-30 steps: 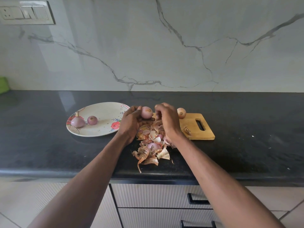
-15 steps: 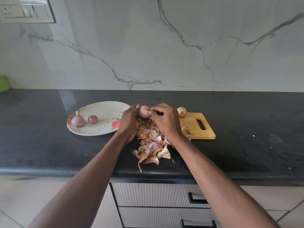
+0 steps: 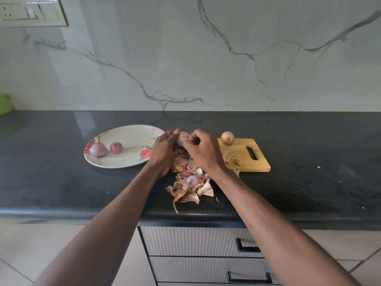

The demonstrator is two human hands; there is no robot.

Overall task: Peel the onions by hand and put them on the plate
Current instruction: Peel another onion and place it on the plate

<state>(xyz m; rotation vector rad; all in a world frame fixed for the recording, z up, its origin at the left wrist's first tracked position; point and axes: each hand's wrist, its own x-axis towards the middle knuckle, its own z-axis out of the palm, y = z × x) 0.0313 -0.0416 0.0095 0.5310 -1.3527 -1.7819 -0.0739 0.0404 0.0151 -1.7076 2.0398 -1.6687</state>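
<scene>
A black table (image 3: 309, 182) runs below a veined marble wall. Since a second ago, the right hand (image 3: 203, 150) has closed in on the held onion (image 3: 182, 138); its fingertips now pinch at the skin. The left hand (image 3: 164, 146) keeps its grip curled round that onion, above the peel heap (image 3: 190, 181). The flowered plate (image 3: 123, 162) carries two peeled onions (image 3: 116, 147), well apart from the hands. One unpeeled onion (image 3: 227, 138) sits on the wooden cutting board (image 3: 247, 159).
</scene>
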